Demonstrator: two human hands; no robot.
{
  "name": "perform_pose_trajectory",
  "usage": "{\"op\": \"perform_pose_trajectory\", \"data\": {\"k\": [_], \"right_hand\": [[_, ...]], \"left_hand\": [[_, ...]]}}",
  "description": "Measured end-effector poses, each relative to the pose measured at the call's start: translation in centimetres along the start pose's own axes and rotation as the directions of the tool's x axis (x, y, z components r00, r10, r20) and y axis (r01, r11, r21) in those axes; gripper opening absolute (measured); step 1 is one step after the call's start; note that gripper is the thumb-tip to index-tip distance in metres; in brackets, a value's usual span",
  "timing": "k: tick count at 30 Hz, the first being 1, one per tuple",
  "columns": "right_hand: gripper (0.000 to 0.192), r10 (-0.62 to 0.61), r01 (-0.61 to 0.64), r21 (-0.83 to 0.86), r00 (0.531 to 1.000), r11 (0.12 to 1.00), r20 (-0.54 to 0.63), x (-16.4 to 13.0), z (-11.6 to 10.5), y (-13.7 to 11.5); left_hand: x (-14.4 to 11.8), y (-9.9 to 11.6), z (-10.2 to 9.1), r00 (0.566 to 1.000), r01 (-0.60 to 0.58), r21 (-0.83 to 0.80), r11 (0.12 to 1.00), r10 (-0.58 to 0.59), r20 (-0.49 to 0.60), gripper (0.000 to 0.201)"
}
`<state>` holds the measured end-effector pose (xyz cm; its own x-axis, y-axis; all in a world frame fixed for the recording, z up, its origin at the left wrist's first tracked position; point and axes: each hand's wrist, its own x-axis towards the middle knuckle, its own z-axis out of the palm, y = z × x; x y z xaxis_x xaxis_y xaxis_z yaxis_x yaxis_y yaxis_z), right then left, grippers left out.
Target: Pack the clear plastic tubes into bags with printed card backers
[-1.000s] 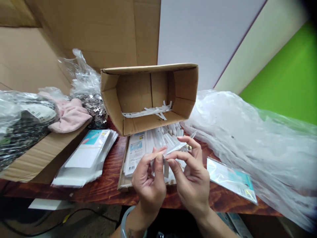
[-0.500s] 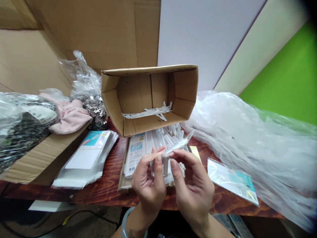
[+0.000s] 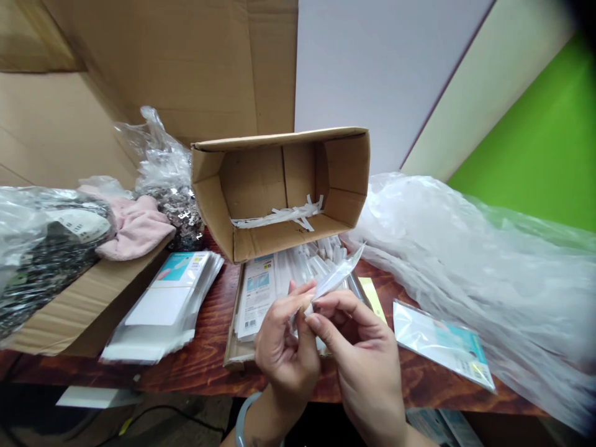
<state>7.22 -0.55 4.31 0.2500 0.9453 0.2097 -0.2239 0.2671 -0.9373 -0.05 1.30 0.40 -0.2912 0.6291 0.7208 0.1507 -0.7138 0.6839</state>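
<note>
Both hands are up over the table (image 3: pixel 205 366), in front of the box (image 3: pixel 279 186). The left hand (image 3: pixel 284 347) and right hand (image 3: pixel 367 366) pinch a clear bag (image 3: pixel 338 273) at its low end. The bag sticks up and away past the fingers (image 3: pixel 321 323).

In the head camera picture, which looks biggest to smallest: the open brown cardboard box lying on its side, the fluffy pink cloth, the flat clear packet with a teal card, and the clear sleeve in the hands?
1. Open brown cardboard box.
2. Fluffy pink cloth and flat clear packet with a teal card: about alike, and the packet lies nearer the camera, so unranked.
3. Clear sleeve, pinched by both hands, left and right.
</note>
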Motion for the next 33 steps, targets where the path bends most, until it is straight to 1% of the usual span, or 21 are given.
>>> {"op": "perform_pose_trajectory", "data": {"k": [4, 7, 10, 15, 19, 23, 27, 31, 33], "right_hand": [[0.007, -0.03, 0.03, -0.018, 1.0, 0.999, -0.001, -0.1, 0.0, 0.0], [0.006, -0.05, 0.05, -0.026, 0.999, 0.998, -0.011, -0.1, 0.1, -0.1], [0.009, -0.091, 0.089, -0.041, 0.995, 0.995, -0.039, -0.2, 0.1, -0.2], [0.011, -0.172, 0.167, -0.121, 0.985, 0.978, -0.027, -0.5, -0.2, -0.7], [0.01, -0.18, 0.176, -0.167, 0.984, 0.97, -0.011, -0.5, -0.5, -1.2], [0.011, -0.175, 0.175, -0.201, 0.984, 0.964, 0.019, -0.5, -0.7, -1.3], [0.011, -0.164, 0.172, -0.233, 0.985, 0.957, 0.053, -0.5, -0.8, -1.3], [0.012, -0.177, 0.2, -0.263, 0.978, 0.944, 0.107, -0.4, -0.9, -1.0], [0.013, -0.195, 0.219, -0.266, 0.974, 0.939, 0.115, -0.4, -0.8, -0.7]], "left_hand": [[0.3, -0.1, 0.0, 0.997, -0.078, 0.046, 0.996, 0.078, 0.002, 0.029], [0.4, -0.2, -0.1, 0.986, -0.168, 0.096, 0.981, 0.169, -0.003, 0.031], [0.4, -0.2, -0.2, 0.974, -0.223, 0.13, 0.966, 0.226, -0.009, 0.032], [0.5, 0.0, -0.6, 0.953, -0.303, 0.159, 0.939, 0.3, 0.043, 0.034], [0.7, 0.0, -0.8, 0.933, -0.359, 0.191, 0.914, 0.353, 0.065, 0.031], [0.7, 0.0, -0.8, 0.925, -0.379, 0.219, 0.899, 0.372, 0.073, 0.028], [0.6, 0.0, -0.8, 0.928, -0.371, 0.226, 0.901, 0.366, 0.066, 0.027], [0.5, 0.1, -0.8, 0.934, -0.356, 0.248, 0.901, 0.352, 0.062, 0.026], [0.4, 0.2, -0.7, 0.939, -0.342, 0.248, 0.906, 0.338, 0.061, 0.027]]}}
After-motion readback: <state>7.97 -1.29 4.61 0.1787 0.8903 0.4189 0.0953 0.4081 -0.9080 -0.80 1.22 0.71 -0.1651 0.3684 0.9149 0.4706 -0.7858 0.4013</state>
